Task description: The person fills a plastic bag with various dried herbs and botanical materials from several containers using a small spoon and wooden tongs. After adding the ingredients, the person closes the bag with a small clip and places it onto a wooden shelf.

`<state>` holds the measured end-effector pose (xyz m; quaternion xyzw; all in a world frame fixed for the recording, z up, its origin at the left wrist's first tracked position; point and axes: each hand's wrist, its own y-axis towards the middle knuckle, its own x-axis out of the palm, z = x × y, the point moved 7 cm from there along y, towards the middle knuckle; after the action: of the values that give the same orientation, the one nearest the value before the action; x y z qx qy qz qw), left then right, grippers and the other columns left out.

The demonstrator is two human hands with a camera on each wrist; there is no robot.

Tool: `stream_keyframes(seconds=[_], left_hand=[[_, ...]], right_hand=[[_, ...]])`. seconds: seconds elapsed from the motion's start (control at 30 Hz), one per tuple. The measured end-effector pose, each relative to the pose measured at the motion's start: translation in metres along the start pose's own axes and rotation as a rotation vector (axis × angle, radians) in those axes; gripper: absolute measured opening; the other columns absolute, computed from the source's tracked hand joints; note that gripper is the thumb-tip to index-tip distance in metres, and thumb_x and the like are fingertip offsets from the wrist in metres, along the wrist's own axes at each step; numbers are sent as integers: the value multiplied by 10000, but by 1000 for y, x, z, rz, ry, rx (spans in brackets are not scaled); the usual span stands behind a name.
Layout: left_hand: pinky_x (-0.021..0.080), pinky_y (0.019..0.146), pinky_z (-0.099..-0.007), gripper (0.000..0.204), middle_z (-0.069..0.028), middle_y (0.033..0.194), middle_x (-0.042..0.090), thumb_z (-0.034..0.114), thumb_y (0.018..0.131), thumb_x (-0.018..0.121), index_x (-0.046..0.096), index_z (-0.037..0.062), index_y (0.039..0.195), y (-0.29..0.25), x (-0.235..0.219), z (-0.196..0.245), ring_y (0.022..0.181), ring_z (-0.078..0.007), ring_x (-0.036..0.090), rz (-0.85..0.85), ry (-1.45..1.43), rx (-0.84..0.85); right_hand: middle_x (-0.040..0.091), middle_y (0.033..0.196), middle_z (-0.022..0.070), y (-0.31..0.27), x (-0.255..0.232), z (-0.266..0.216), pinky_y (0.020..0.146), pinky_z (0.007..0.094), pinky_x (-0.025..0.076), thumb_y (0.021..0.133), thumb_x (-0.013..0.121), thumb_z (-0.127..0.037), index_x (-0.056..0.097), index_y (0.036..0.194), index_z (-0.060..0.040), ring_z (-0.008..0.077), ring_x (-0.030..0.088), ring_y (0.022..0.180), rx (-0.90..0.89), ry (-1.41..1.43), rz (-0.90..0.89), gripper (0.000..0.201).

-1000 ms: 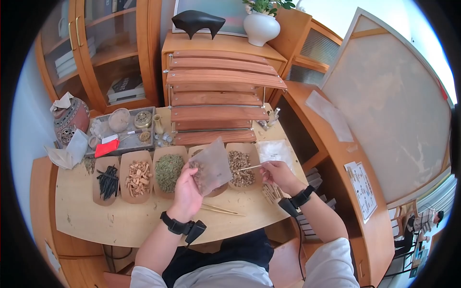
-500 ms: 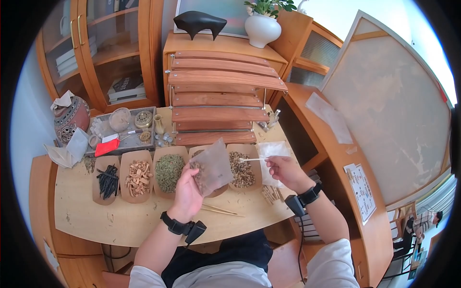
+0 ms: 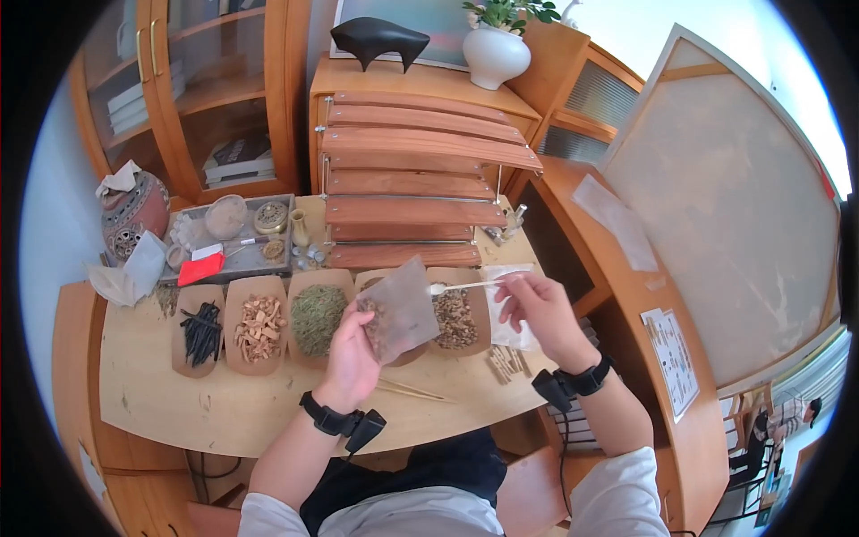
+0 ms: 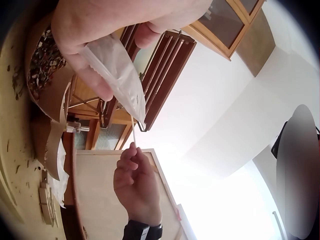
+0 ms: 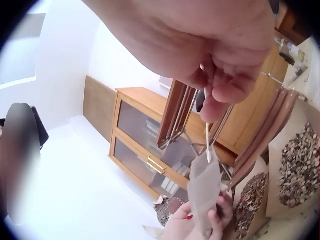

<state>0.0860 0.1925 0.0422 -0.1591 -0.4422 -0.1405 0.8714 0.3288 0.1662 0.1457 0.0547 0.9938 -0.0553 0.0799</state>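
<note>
My left hand (image 3: 352, 356) grips a translucent sachet (image 3: 407, 309) by its lower left side, with brownish bits inside it. Between the thumb and fingers of my right hand (image 3: 542, 315) is a thin pale stick (image 3: 470, 285); its whitish tip is at the sachet's upper right edge. In the left wrist view the stick (image 4: 134, 132) meets the pointed end of the sachet (image 4: 120, 75). The right wrist view has the stick's tip at the top of the sachet (image 5: 204, 185); whether it is inside, I cannot tell.
Paper trays of dark strips (image 3: 201, 331), wood chips (image 3: 259, 328), green herb (image 3: 317, 319) and mixed bits (image 3: 456, 324) line the table (image 3: 179, 412). Short sticks (image 3: 508, 363) lie at right, two long sticks (image 3: 412, 390) in front. Behind stand a slatted wooden rack (image 3: 403, 211) and a grey tray (image 3: 242, 259).
My right hand has lifted from over the tray of mixed bits, bringing the stick's tip up and left to the sachet. My left hand has stayed nearly still.
</note>
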Motion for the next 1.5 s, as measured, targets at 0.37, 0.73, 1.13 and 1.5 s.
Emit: stream_keyframes(seconds=[0.37,0.73,1.13,1.5], left_hand=[[429,1106,-439,486,-62,1378,546,199,939,467,441,94,1413,1,-3,-1,1293,-226,532,18,-8,5],[500,1045,-455,451,-68,1333,563,149,934,455,452,96,1381,3,-4,-2,1243,-232,571,24,-30,5],[498,1040,-453,453,-71,1327,561,153,936,454,448,88,1384,2,-1,-1,1244,-232,565,10,-28,12],[529,1013,-455,446,-75,1328,562,152,941,451,444,95,1383,2,0,-2,1226,-237,583,7,-13,-1]], right_hand=[[655,852,53,29,-51,97,473,223,430,1035,503,-196,662,1052,24,113,648,638,101,-352,33,273],[626,840,31,26,-23,123,542,245,479,1041,508,-177,636,990,-3,111,612,638,348,49,-65,222],[614,844,17,26,-33,108,602,237,475,1032,523,-166,645,1009,0,104,581,679,329,236,-64,208],[617,825,-2,21,-5,23,571,222,452,1046,512,-194,650,976,-17,77,589,668,207,133,-111,235]])
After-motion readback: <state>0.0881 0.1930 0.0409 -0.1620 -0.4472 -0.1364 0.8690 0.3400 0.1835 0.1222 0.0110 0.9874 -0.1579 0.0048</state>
